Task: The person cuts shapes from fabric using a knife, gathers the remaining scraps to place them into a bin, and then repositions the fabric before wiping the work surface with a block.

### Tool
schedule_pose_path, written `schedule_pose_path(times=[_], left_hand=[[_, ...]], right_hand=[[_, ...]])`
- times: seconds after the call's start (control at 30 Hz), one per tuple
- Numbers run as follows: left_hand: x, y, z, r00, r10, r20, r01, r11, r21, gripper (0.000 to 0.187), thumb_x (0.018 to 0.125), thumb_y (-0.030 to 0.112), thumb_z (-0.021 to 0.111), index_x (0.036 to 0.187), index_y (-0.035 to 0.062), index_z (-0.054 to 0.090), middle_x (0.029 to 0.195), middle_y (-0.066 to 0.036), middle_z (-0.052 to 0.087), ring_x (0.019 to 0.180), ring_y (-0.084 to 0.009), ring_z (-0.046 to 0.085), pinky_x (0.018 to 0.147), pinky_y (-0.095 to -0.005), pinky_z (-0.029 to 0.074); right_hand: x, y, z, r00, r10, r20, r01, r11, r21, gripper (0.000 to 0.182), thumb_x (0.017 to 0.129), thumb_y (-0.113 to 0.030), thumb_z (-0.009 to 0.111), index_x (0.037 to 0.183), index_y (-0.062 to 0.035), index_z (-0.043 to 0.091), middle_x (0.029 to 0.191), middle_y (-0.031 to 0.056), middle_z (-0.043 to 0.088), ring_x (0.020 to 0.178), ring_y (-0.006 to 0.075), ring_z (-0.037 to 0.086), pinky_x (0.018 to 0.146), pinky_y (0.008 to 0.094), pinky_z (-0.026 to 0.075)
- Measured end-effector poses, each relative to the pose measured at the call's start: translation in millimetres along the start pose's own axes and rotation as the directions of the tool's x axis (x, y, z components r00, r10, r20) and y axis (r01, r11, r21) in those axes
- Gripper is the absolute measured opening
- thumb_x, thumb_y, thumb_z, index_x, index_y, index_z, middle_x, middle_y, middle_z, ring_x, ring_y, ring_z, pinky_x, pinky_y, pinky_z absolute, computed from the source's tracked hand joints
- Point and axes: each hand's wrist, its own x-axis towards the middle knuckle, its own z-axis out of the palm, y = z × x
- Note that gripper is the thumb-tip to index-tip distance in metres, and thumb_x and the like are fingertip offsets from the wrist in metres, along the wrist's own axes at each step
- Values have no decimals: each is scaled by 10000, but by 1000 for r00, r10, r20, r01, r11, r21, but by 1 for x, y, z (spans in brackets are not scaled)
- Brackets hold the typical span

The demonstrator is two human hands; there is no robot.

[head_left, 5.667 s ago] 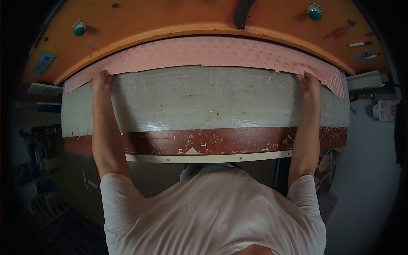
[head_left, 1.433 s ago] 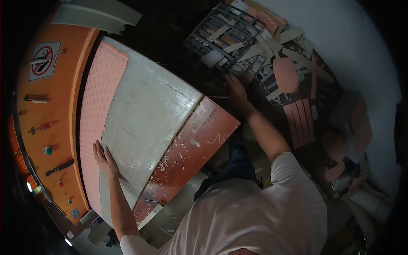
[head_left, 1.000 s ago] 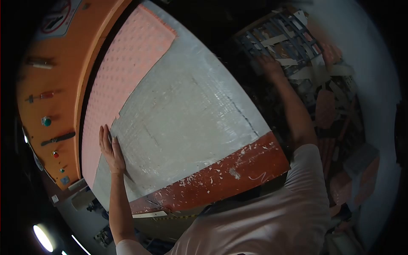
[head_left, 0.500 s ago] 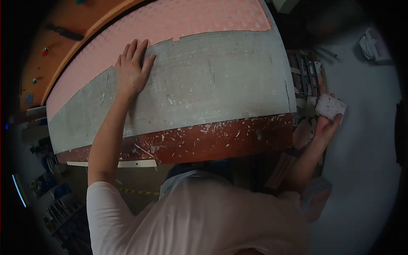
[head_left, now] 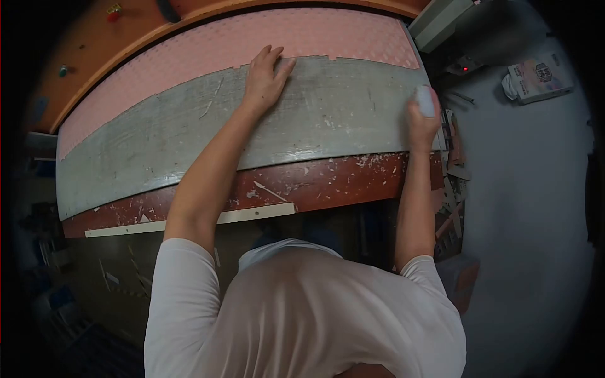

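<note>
My left hand [head_left: 265,82] lies with its fingers spread across the edge where a pink patterned sheet [head_left: 189,60] meets the bare grey board [head_left: 315,107]. Over the board's right end, my right hand [head_left: 421,123] is closed around a small white-and-pink block [head_left: 426,102], slightly blurred. Part of the block is hidden by the fingers. The grey surface carries small white flecks, scratches and a thin pale strip near my left forearm.
A red-brown ledge [head_left: 340,183], littered with white scraps, runs along the near side, with a cream strip [head_left: 189,222] at its front edge. An orange panel [head_left: 88,44] borders the far side. On the right, a printed box [head_left: 541,79] rests on the grey floor [head_left: 523,189].
My right hand has swung from beyond the board's right end, palm up with the block, to over the board. My left hand has slid right along the pink sheet's edge; the view has shifted.
</note>
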Motion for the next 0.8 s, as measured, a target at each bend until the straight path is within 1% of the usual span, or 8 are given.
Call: schedule_pose_path(times=[0.13,0.23,0.33,0.4,0.43,0.57,0.63,0.8], left_hand=[[-52,2,-57,963,113,-247,-160,971,-180,478,1018,342,559,1392,44,549,1492,-210,463,1372,-362,448,1131,-449,349],[-98,-23,-134,933,-4,-359,-89,966,-243,394,1043,182,502,1384,-12,539,1489,-187,472,1368,-304,459,1089,-384,380],[-166,-83,-195,909,-74,-411,64,997,-38,401,1064,200,461,1389,-25,530,1509,-195,431,1379,-307,435,1105,-395,370],[-219,-126,-240,885,-163,-437,208,976,58,422,1071,238,459,1391,-29,526,1505,-200,425,1383,-319,425,1118,-402,355],[-248,-142,-260,871,-188,-454,268,956,117,432,1074,256,458,1393,-28,525,1500,-200,426,1383,-326,422,1123,-405,349],[-351,-162,-317,751,-277,-599,501,830,245,431,1075,285,462,1388,-2,538,1477,-213,414,1358,-348,426,1108,-436,369],[-397,-165,-325,696,-304,-651,610,728,312,454,1071,319,482,1382,-8,533,1459,-219,396,1325,-352,441,1059,-433,430],[-474,-200,-278,524,-361,-771,794,533,291,539,1060,401,479,1429,7,475,1477,-252,341,1332,-417,416,1081,-482,409]], right_hand=[[-121,-90,168,936,-181,303,134,976,171,523,769,-105,730,1274,-30,617,1099,98,704,969,140,645,864,305,528],[-198,-145,260,837,-315,448,157,922,355,586,691,-164,759,1250,-60,620,1166,201,672,1086,371,655,953,400,519],[-187,-142,249,835,-332,438,169,913,371,589,689,-156,762,1257,-79,625,1149,194,679,1063,374,661,940,392,526],[-127,-100,186,918,-245,312,214,968,131,560,723,-134,749,1265,-66,626,1177,160,700,1069,283,692,877,412,561],[-83,-70,138,933,-109,342,86,993,82,482,866,-231,701,1296,-35,609,1230,143,693,1070,245,691,873,419,571],[22,5,-20,997,69,21,-60,955,-290,474,870,-200,674,1306,-30,603,1218,137,697,1064,243,692,875,410,571],[28,-1,1,998,64,-19,-67,945,-320,470,872,-185,660,1310,-27,600,1212,135,700,1061,242,692,877,406,571],[-92,-97,211,933,-181,310,200,979,-28,464,877,-146,626,1322,-20,592,1197,128,705,1054,239,694,881,396,571]])
